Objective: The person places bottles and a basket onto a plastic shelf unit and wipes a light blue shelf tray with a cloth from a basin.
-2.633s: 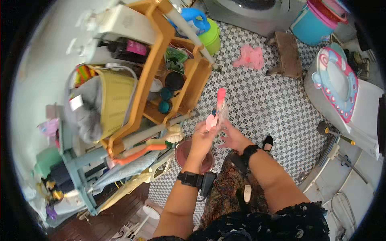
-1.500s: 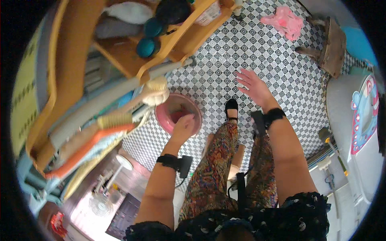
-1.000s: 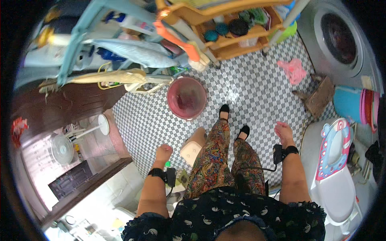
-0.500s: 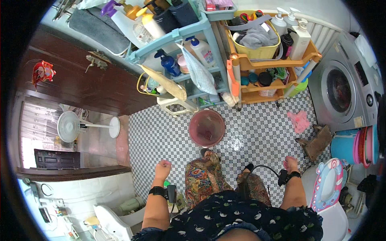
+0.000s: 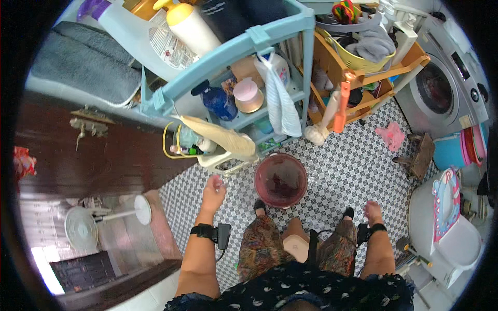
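Observation:
My left hand [image 5: 214,191] hangs in the air in front of the cream plastic stool [image 5: 228,165], its fingers loosely bent and apart, with nothing visible in them. Low on the right, my right hand [image 5: 372,211] hovers above the checked floor, also loosely open and holding nothing that I can see. Between and beyond the hands stands a dark red plastic basin [image 5: 301,175], with something dark at its bottom. Neither hand touches it. Each wrist wears a black strap with a small device.
A blue shelf rack [image 5: 228,49] with bottles rises ahead on the left, beside an orange wooden shelf [image 5: 410,65]. On the right are a washing machine [image 5: 441,83], a small wooden stool [image 5: 419,158], a pink cloth [image 5: 391,136] and a toilet [image 5: 423,217]. A brown door [image 5: 104,150] stands left.
My view has moved toward the shelves, which now look larger. My left hand has gone forward, near the cream stool, and its fingers have loosened. Both feet now stand nearer the basin.

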{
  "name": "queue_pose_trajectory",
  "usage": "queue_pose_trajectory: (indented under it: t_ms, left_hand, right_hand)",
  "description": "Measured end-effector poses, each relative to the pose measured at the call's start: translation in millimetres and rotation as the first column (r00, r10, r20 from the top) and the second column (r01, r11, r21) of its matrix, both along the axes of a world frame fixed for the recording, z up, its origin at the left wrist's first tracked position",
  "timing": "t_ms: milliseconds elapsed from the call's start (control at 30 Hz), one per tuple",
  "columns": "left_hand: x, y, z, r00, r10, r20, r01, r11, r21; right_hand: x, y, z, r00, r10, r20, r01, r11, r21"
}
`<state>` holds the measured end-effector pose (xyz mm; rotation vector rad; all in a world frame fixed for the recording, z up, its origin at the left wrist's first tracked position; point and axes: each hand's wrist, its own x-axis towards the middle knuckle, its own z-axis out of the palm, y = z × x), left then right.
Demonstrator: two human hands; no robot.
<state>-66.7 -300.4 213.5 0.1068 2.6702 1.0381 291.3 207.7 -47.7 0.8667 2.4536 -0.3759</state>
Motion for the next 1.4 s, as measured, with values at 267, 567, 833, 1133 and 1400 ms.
queue_pose_trajectory:
  t_ms: [267,567,833,1133,1400]
  left_hand:
    - [-114.5,31.2,62.6,0.989,-0.064,-0.136,0.100,0.956,0.275]
    - [-137.2,31.1,40.4,0.947,0.116,-0.300,0.005,0.927,0.374]
    - [-165.6,-9.0,44.9,0.787,0.048,-0.615,-0.075,0.997,-0.017]
    - [-160.8,19.3,53.8,0.862,0.093,-0.499,-0.072,0.996,0.062]
    - [-164.7,9.5,54.5,0.920,0.025,-0.392,-0.010,0.999,0.041]
  right_hand:
    - [-88.5,-200.7,8.2,0.590,-0.807,-0.020,0.648,0.489,-0.584]
    - [-173.0,-254.0,-83.0,0.624,-0.778,0.076,0.703,0.516,-0.489]
    - [-169.6,-283.1,-219.3,0.612,-0.761,0.218,0.709,0.405,-0.577]
    - [-167.8,-282.8,-264.0,0.645,-0.762,0.060,0.698,0.556,-0.452]
    - [-162.7,-190.0,-249.5,0.718,-0.695,-0.029,0.620,0.658,-0.427]
